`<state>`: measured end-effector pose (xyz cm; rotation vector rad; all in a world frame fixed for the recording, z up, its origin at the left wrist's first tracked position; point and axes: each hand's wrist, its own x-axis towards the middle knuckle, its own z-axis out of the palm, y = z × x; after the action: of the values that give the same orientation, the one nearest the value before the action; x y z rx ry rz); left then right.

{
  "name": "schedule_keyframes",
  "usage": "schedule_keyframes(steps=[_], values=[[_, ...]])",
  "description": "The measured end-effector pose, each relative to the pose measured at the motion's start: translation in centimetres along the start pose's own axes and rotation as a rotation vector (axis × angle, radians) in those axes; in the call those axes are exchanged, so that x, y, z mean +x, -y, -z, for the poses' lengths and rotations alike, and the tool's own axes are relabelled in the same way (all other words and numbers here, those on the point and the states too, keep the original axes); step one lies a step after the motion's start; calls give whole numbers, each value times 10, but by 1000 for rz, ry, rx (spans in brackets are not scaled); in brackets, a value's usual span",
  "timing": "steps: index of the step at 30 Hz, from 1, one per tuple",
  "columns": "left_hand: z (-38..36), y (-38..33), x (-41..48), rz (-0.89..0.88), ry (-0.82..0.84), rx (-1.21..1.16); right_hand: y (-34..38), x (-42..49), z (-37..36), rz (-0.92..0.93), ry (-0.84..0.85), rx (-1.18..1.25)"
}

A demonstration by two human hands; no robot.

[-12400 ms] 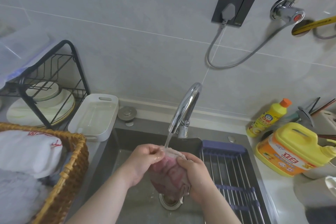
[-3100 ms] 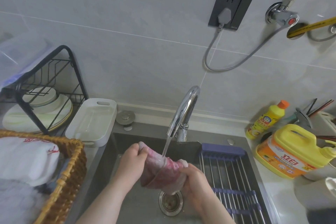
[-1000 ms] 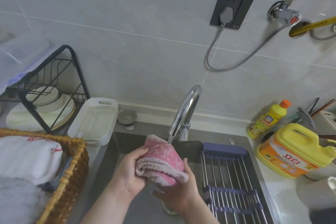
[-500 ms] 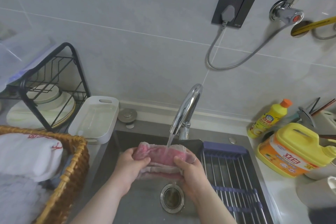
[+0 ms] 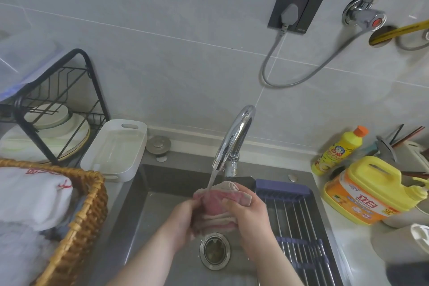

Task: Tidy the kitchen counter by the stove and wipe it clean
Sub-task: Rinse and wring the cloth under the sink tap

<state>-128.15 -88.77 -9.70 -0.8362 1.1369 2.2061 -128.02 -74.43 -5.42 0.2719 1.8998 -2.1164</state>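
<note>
A wet pink cloth (image 5: 214,203) is bunched up between both my hands over the steel sink (image 5: 148,204). My left hand (image 5: 183,223) grips its left side and my right hand (image 5: 250,218) wraps its right side. Water runs from the chrome tap (image 5: 234,137) onto the top of the cloth. The drain (image 5: 215,253) lies straight below the cloth.
A purple roll-up rack (image 5: 299,223) covers the sink's right part. Two yellow detergent bottles (image 5: 366,190) stand on the right counter. At left are a white dish (image 5: 116,148), a black plate rack (image 5: 53,109) and a wicker basket (image 5: 76,223) with white cloth.
The cloth was stretched sideways between my hands half a second ago; now it is squeezed into a tighter bundle, with my hands closer together under the running water.
</note>
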Motion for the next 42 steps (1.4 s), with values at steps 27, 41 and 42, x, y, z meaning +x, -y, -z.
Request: schedule_keyframes(steps=[27, 41, 42], values=[[41, -14, -31, -511, -409, 228, -27, 45, -27, -344, -77, -213], [32, -16, -31, -379, -202, 129, -9, 73, 0, 38, -14, -1007], [31, -15, -31, -377, -194, 128, -10, 75, 0, 74, -56, -1053]])
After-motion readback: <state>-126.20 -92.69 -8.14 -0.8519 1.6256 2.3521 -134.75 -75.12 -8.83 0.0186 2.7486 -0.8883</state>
